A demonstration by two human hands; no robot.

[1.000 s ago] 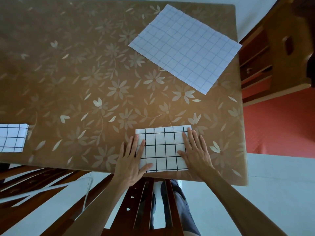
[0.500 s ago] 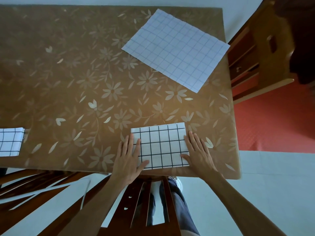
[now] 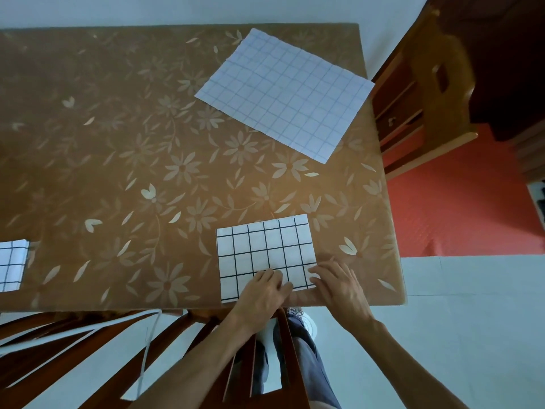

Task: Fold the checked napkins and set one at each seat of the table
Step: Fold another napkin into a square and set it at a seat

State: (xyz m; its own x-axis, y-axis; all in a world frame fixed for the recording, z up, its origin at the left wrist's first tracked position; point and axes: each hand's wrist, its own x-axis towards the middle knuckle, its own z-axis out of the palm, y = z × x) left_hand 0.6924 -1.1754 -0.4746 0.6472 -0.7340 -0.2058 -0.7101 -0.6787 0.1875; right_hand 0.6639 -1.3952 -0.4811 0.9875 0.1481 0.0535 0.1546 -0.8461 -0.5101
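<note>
A folded white napkin with black checks [image 3: 262, 252] lies near the table's front edge, in front of a chair. My left hand [image 3: 261, 292] rests on its near right part with the fingers curled onto the cloth. My right hand [image 3: 339, 286] is beside it, fingertips pinching the napkin's near right corner and edge. An unfolded pale napkin with blue checks [image 3: 283, 93] lies flat at the far right of the table. Another folded checked napkin [image 3: 11, 265] sits at the left edge of the view, by the front edge.
The table [image 3: 118, 143] carries a brown floral cloth. A wooden chair back [image 3: 265, 364] stands between me and the table, with another chair [image 3: 44, 349] to its left. A third wooden chair [image 3: 424, 93] stands at the table's right end, on a red floor.
Both hands left the napkin's two sides and came together at its near right corner, fingers now curled. The view has tilted, showing more of the far table edge.
</note>
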